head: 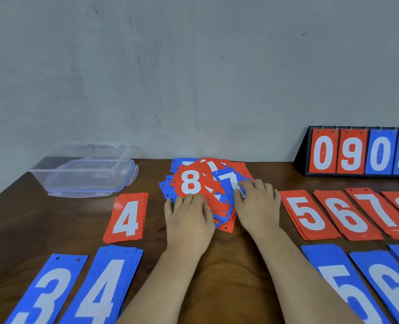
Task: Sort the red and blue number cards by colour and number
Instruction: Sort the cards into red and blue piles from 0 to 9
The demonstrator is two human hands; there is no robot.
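Grip, left hand (pixel 189 213): palm down, fingers nearly straight, tips resting on the near edge of the red 8 card (pixel 190 183); holds nothing. Grip, right hand (pixel 257 202): fingers bent, tips on the blue 7 card (pixel 229 181); whether the thumb is tucked under the card cannot be told.

Item, unsorted pile (pixel 238 168): red and blue cards fanned loosely at the middle of the table (pixel 236 253), near the wall, both hands on it. The red 8 and blue 7 lie on top.

Item, sorted stacks:
- left side: red 4 (pixel 126 217); blue 3 (pixel 46 291) and blue 4 (pixel 100 288) nearer the person.
- right side: red 5 (pixel 308 213), red 6 (pixel 348 213), red 7 (pixel 381 209), and a further red stack cut by the frame edge; blue 5 (pixel 343 281) and blue 6 (pixel 390 288) in front.

Item, other: clear plastic container (pixel 84 169), far left; flip scoreboard (pixel 357 150), far right, reading 0 9 0 9.

Step in hand, by judgement: mid-sort, picking the next card or cards off the pile.

Next move, by judgement: lift 1 top card clear without dragging those beneath. The red 8 belongs at the far right of the red row; no blue 7 stack is visible, so that card likely goes just beyond blue 6.
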